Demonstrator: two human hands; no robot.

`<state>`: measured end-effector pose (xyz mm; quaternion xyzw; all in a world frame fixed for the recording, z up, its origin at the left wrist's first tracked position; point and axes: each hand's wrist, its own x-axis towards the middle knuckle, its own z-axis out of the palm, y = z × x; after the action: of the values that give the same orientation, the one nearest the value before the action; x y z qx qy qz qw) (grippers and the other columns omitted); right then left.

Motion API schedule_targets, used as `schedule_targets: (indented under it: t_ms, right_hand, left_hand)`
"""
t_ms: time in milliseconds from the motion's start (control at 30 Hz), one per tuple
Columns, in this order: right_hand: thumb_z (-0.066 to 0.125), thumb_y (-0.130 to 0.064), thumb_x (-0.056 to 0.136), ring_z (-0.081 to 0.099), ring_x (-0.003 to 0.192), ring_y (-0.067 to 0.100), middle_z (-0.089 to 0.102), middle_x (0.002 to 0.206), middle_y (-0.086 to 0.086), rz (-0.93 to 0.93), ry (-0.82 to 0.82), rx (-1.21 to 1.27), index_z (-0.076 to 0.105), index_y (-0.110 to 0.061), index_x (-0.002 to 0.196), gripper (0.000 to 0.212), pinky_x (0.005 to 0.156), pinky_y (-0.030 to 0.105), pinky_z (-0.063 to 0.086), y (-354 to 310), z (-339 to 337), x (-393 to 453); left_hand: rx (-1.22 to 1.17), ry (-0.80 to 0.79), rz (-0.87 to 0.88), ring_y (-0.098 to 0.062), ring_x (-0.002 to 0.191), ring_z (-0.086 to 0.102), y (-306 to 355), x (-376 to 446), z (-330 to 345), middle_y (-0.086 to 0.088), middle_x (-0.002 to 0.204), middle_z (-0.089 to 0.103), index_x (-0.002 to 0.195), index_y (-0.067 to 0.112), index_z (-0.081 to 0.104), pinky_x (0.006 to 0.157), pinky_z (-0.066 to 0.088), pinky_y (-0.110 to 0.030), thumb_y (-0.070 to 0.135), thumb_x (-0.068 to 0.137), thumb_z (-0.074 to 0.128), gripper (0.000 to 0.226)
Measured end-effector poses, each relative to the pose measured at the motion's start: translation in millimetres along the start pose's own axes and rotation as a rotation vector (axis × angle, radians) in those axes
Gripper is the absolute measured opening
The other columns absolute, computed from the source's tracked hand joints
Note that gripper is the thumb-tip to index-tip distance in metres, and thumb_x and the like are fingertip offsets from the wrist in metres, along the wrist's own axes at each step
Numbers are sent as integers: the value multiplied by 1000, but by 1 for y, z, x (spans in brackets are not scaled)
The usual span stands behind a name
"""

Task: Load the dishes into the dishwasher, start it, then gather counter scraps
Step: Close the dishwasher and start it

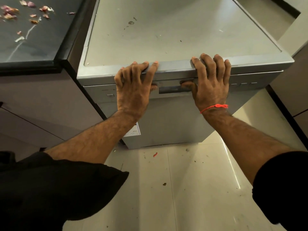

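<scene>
A grey freestanding dishwasher (166, 34) stands in front of me with its door shut. Both hands rest on its top front edge. My left hand (133, 87) has its fingers hooked over the edge and its thumb at the left end of the recessed door handle (173, 89). My right hand (211, 82), with a red thread at the wrist, lies with fingers over the edge and its thumb in the handle's right end. Onion-skin scraps (25, 12) lie scattered on the dark counter (33, 44) at the upper left. No dishes are visible.
Control buttons (243, 84) sit on the door panel right of my right hand. Cabinet fronts (41, 104) flank the dishwasher on the left. The pale tiled floor (191, 189) below carries small crumbs and a red bit (155, 154).
</scene>
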<state>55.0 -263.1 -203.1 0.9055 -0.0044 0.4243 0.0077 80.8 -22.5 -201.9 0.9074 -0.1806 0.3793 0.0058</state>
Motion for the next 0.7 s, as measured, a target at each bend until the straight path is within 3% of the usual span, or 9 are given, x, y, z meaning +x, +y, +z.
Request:
schedule_targets:
  t_ms: [167, 333, 533, 700]
  right_hand:
    - [47, -72, 88, 39, 135, 34, 49, 141, 6, 17, -52, 31, 47, -25, 140, 70, 116, 54, 21, 0, -3, 1]
    - [55, -65, 85, 36, 137, 36, 48, 142, 5, 44, -124, 67, 46, -25, 140, 68, 117, 54, 18, -4, -11, 4]
    - [67, -47, 83, 28, 141, 39, 40, 148, 6, 86, -319, 94, 40, -24, 144, 71, 119, 56, 14, -12, -33, 14]
    - [67, -22, 83, 24, 142, 40, 34, 153, 9, 22, -571, 110, 35, -23, 147, 71, 116, 58, 20, -3, -54, 32]
  left_hand:
    - [0, -14, -16, -22, 118, 34, 2, 2, -7, 2, 133, 31, 146, 33, 41, 98, 24, -39, 56, 82, 67, 73]
    - [-75, -53, -82, -23, 116, 41, 10, 4, -21, 0, 133, 51, 143, 35, 46, 96, 31, -40, 45, 81, 74, 69]
    - [-106, -228, -152, -27, 120, 49, 23, 17, -50, -1, 133, 52, 143, 30, 49, 104, 41, -47, 40, 75, 84, 77]
    - [-123, -447, -102, -27, 133, 41, 22, 29, -75, -2, 143, 45, 152, 25, 38, 119, 29, -54, 21, 82, 80, 82]
